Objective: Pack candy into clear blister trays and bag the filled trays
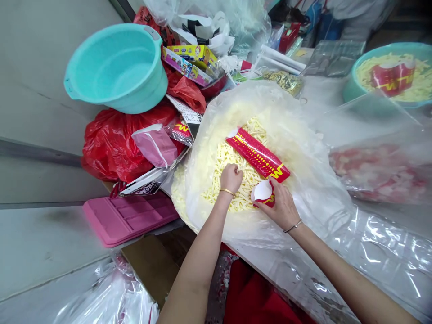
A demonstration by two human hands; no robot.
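My right hand (281, 204) grips a small red fry carton (270, 198) with a white inside and a yellow mark. Just left of it, my left hand (231, 178) is closed over a heap of pale yellow fry-shaped pieces (222, 157); what its fingers hold, if anything, is hidden. The pieces lie in a large clear plastic bag (303, 135) with its mouth spread wide. A long nested stack of red fry cartons (258, 153) rests on the heap, above both hands.
A turquoise basin (114, 67) stands upper left above red plastic bags (114, 144). Below them sits a pink plastic tray (131, 218). At right are another turquoise basin (351, 87) of fry pieces and a clear bag of red-and-white pieces (378, 173). Boxes (192, 54) crowd the back.
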